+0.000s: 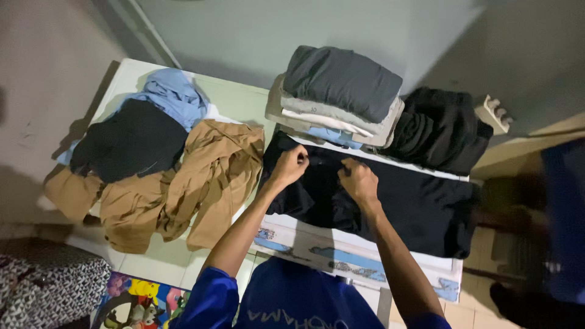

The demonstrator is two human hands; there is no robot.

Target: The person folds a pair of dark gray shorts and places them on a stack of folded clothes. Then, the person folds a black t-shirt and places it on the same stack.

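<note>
Left hand and right hand, fingers curled tight, pinching the upper edge of a black garment spread on a white table (worn blue paint at its edge), beside a folded clothes stack and rumpled tan cloth.

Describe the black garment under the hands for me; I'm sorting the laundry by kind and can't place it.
The black garment is a dark, soft, matte cloth, spread mostly flat across the white board and rumpled at its left end. Its kind cannot be told. The left hand and right hand both pinch a fold near its upper edge. The stack of folded clothes sits at its far edge, and the tan garment lies beside its left end.
</note>
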